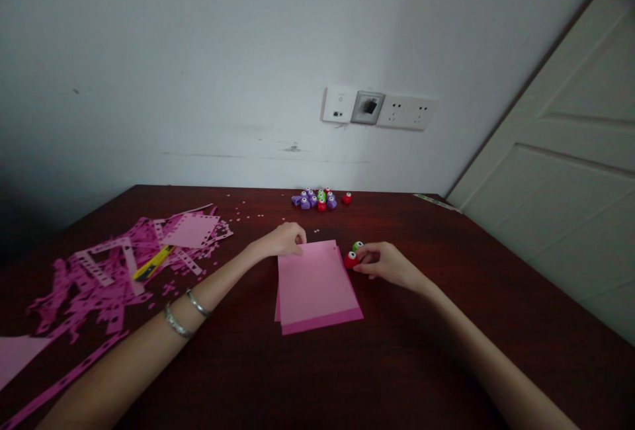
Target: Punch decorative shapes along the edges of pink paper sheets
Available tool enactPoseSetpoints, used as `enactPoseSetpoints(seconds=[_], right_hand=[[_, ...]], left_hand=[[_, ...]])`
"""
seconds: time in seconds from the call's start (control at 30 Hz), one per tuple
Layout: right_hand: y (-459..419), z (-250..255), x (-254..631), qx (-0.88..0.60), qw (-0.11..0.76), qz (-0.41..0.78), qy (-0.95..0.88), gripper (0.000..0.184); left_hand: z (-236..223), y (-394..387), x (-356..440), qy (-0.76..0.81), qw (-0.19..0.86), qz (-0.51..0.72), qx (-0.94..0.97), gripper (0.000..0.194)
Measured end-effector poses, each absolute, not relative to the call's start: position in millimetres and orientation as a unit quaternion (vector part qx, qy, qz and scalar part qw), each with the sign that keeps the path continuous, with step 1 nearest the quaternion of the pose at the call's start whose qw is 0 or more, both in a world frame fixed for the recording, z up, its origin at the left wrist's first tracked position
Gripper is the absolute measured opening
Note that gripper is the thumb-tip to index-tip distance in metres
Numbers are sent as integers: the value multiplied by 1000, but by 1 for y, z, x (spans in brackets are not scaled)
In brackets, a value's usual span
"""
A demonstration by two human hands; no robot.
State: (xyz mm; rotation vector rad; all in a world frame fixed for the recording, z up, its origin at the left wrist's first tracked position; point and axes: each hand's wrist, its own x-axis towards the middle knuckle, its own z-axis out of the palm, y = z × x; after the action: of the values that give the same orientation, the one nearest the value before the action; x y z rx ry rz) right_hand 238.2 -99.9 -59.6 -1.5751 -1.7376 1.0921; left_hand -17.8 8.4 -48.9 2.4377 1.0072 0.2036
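Two pink paper sheets point(317, 288) lie overlapped and slightly askew on the dark table in front of me. At their upper left corner is my left hand point(288, 240), its fingers curled and closed on the paper edge. To the right of the sheets, my right hand point(380, 263) grips a small red craft paper punch point(351, 260) between thumb and fingers. The punch is at the right edge of the paper; whether paper sits in its slot cannot be made out. A green paper punch point(358, 245) stands just behind it, close to my fingertips.
Several purple, green and red punches point(313, 199) cluster by the wall, with one red punch point(346, 198) apart. At left lies a heap of punched pink strips point(109, 271) with a yellow utility knife point(153, 263) on top. Tiny paper bits are scattered behind my left hand.
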Motion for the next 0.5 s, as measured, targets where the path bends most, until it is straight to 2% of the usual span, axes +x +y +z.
enactPoseSetpoints(seconds=[0.17, 0.37, 0.5], right_hand=[[-100, -61, 237, -582, 275, 407, -648, 24], [-99, -61, 238, -584, 289, 401, -644, 22], [-99, -60, 239, -582, 302, 397, -642, 22]], left_hand=[[-47, 4, -14, 351, 217, 89, 907, 13], [-41, 16, -28, 315, 384, 91, 863, 20], [-43, 25, -37, 330, 444, 81, 829, 21]])
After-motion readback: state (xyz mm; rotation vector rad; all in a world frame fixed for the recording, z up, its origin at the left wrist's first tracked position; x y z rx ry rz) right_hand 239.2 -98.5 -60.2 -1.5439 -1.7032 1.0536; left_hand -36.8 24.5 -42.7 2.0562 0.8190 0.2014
